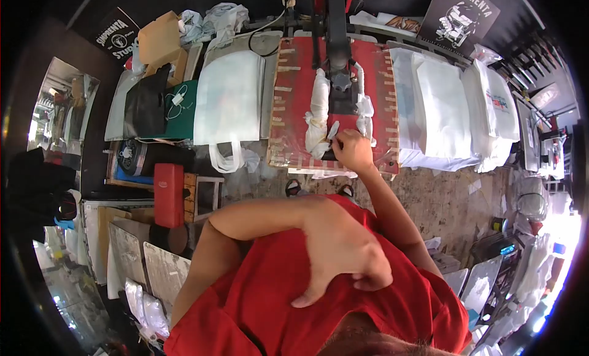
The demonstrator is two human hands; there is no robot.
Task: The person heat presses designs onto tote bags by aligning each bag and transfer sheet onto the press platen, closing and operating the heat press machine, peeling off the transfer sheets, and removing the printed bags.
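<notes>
My right hand (354, 150) reaches forward to a heat press with a red top plate (294, 104). Its fingers curl over the dark front bar of the press handle, between two side arms wrapped in white material (318, 104). My left hand (346, 248) is raised in front of my chest, slightly blurred. Its thumb stands well apart from the curled fingers, and nothing shows in it. Left of the press lies a white tote bag (228, 101), its handle loop hanging over the front edge. Stacked white bags (438, 104) lie to the right of the press.
More white bags (491, 104) with a printed one on top sit farther right. An open cardboard box (161, 43) and a white cable on a green surface (178, 101) are at the left. Below stands a red box (168, 193). Wooden floor (423, 196) shows beneath the press.
</notes>
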